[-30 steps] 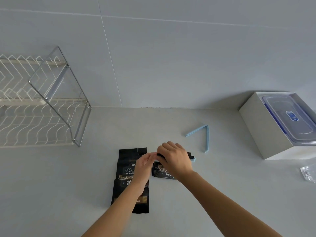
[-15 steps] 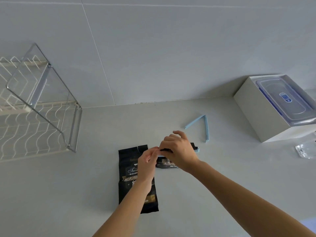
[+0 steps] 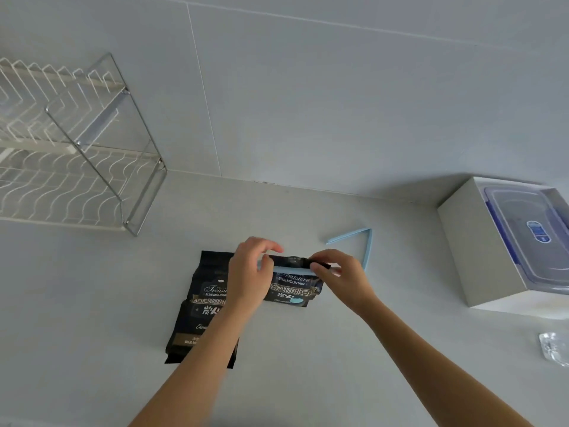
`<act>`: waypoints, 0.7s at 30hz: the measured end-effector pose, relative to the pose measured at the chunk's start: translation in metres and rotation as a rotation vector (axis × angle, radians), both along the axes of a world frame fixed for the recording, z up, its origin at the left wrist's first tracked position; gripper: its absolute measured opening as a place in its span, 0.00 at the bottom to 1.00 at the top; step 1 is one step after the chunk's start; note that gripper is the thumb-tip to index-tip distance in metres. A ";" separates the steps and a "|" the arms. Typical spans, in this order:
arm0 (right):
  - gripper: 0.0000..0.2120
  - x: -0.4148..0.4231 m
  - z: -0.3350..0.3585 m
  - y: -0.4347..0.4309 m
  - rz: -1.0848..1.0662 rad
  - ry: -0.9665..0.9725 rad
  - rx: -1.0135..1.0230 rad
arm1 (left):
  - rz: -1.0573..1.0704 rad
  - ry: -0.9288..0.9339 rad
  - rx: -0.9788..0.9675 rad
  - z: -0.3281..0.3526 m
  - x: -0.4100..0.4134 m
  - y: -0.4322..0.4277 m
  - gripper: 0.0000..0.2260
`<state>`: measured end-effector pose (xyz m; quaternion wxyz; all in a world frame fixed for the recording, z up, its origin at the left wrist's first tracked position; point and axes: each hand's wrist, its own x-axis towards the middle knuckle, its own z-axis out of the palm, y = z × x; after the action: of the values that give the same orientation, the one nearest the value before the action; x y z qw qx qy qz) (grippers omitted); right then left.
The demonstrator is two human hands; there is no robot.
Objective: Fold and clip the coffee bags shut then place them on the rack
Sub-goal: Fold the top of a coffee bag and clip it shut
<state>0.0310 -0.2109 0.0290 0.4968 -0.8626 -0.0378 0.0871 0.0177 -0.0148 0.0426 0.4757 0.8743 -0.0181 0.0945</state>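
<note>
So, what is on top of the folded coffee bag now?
A closed blue clip lies across the fold of the folded coffee bag. The left hand and right hand cover both its ends.

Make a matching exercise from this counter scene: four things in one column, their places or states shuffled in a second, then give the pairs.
Things:
1. folded coffee bag
2. unfolded coffee bag
3. open blue clip
4. rack

Places or states:
A. lies flat under the left forearm
B. stands at the far left against the wall
C. lies spread in a V near the white box
D. held at its top by both hands, a blue clip across the fold

Pairs: 1-D, 2-A, 3-C, 4-B
</note>
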 end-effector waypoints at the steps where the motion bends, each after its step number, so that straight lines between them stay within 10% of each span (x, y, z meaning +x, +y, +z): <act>1: 0.04 0.001 -0.001 0.002 -0.032 0.034 0.095 | -0.130 -0.029 0.116 0.007 0.004 -0.005 0.11; 5: 0.07 -0.001 -0.003 0.012 -0.212 0.111 0.352 | -0.398 -0.071 0.504 0.014 0.023 -0.022 0.10; 15: 0.28 0.001 -0.023 0.046 -0.443 0.290 0.555 | -0.677 -0.059 0.595 0.001 0.055 -0.035 0.09; 21: 0.20 0.013 -0.030 0.050 -0.491 0.253 0.596 | -0.640 -0.250 0.523 -0.010 0.056 -0.023 0.10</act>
<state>0.0437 -0.1608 -0.0014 0.7318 -0.6468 0.2071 0.0568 0.0735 -0.0382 0.0326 0.2374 0.8977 -0.3692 0.0398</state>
